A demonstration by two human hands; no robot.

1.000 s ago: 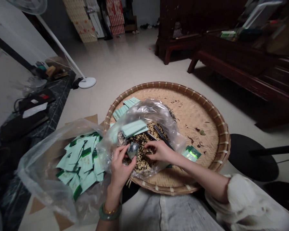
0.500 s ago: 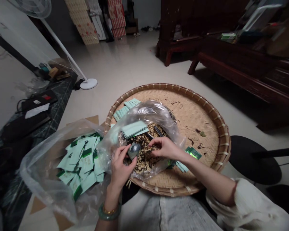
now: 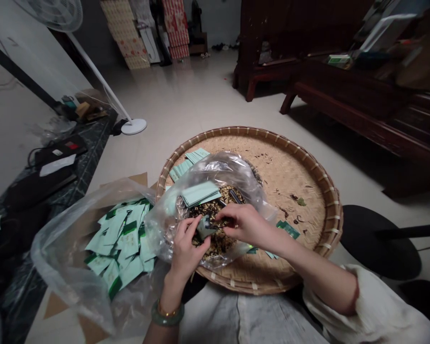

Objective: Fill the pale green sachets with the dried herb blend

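My left hand [image 3: 187, 248] grips a small pale green packet [image 3: 202, 230] by its edges, its mouth held open. At that mouth my right hand [image 3: 245, 223] pinches some dark dried leaves [image 3: 211, 224], partly hidden by the fingers. Below both hands, a clear plastic bag [image 3: 225, 165] lies spread open with a loose mix [image 3: 220, 243] of dark leaves and yellowish bits. A stack of flat pale green packets [image 3: 199, 194] rests on the mix, near a dark stick-like tool [image 3: 234, 196]. All this sits in a round woven bamboo tray [image 3: 317, 200].
Left of the tray, a second plastic bag [image 3: 57, 243] holds many green packets [image 3: 123, 239]. More packets [image 3: 189, 162] lie at the tray's far left and right side [image 3: 287, 229]. A fan base [image 3: 134, 126], dark wooden furniture [image 3: 351, 119] and a round black base [image 3: 380, 243] stand around.
My right hand has moved left, from over the mix to the packet's mouth, carrying dark leaves. The packet in my left hand has shifted slightly right and its opening has turned.
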